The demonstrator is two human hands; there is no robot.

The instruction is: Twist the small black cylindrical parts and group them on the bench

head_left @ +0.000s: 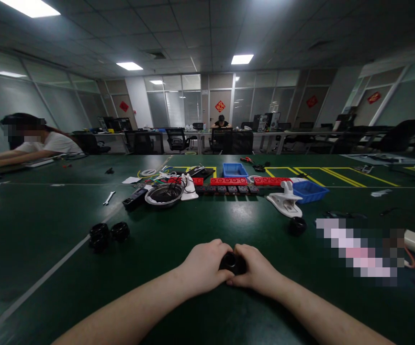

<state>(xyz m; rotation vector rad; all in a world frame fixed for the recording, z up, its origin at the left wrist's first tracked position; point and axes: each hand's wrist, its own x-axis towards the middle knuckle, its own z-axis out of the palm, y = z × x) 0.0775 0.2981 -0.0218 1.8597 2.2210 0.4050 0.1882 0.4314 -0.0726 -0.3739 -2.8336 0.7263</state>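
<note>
Both my hands meet low over the green table [178,225], around a small round black part [229,260] with a dark hole in its middle. My left hand [207,266] closes on it from the left, thumb in front and fingers behind. From the right, my right hand [255,268] grips the same part, its thumb near the left thumb. My fingers hide much of the part, so its exact kind does not show. Similar black ring-shaped parts [120,231] lie to the left, some stacked, and a black ring [297,225] lies to the right.
Farther back stand a white clip base [285,203], a blue bin [309,191], another blue bin [234,169], red socket strips [229,181] and a round metal-rimmed dish [164,195]. A wrench [109,198] lies left. One person [52,141] leans on the table at left; another sits far back.
</note>
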